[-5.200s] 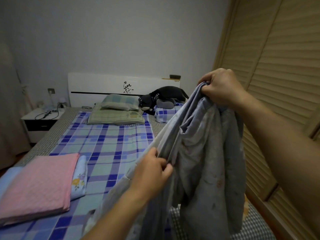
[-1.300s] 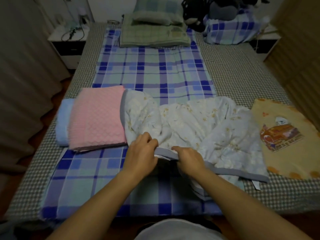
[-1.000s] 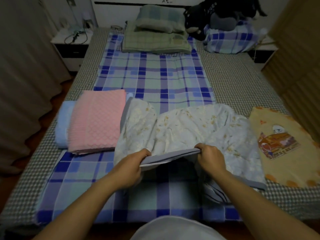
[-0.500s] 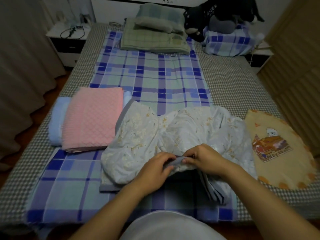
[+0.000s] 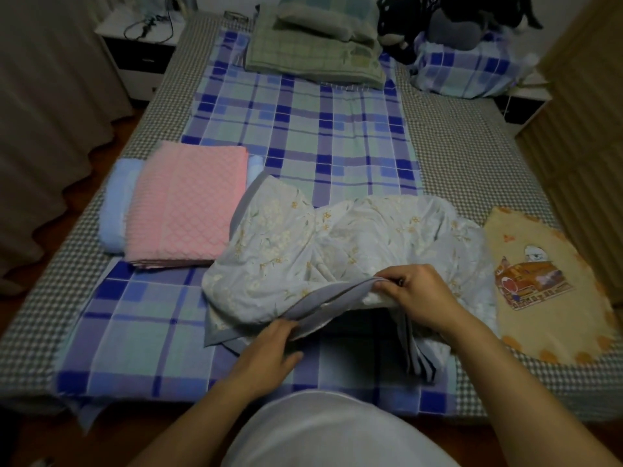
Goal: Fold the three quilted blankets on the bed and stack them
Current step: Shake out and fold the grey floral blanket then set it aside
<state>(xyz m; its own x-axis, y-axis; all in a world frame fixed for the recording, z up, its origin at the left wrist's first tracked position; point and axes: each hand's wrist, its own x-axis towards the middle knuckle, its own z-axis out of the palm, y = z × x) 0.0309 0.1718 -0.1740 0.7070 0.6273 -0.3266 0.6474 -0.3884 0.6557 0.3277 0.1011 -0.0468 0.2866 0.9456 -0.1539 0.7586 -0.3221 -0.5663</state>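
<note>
The bed [image 5: 465, 170], spread with a blue plaid sheet [image 5: 303, 136], carried the whole job, and by the look of it two thirds was done: a folded pink quilted blanket [image 5: 188, 203] lay stacked on a folded light blue one [image 5: 116, 203] at the left side. The third, a pale floral quilted blanket [image 5: 337, 241] with grey binding, sat bunched and unfolded in the middle near the foot, just beside the stack. It wanted squaring, folding and lifting onto the pink one. The right hand [image 5: 418, 294] pinched the grey edge; the left hand [image 5: 269, 352] held the same edge lower down, though its fingertips were hidden under the cloth. An orange printed cloth [image 5: 546, 281] lay touching the blanket's right side and could crowd the fold. Green pillows [image 5: 317, 45] and a dark plush toy [image 5: 448, 21] stayed well clear at the head.
</note>
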